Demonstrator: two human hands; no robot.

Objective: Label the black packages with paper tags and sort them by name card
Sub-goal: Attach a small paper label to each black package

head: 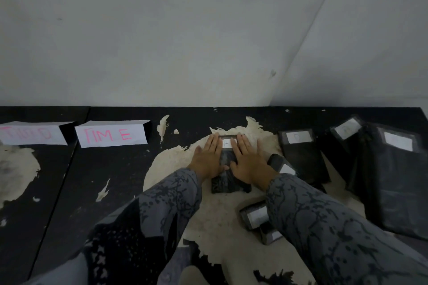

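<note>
On a worn black desk against a pale wall, labelled black packages lie stacked at the right, well apart from folded name cards at the left, one reading "TIME". Between them, the left hand and right hand press flat, fingers straight, on a small black package, flanking its paper tag.

Single head-worn wide-angle view, looking forward and down, close over the table, wall behind
</note>
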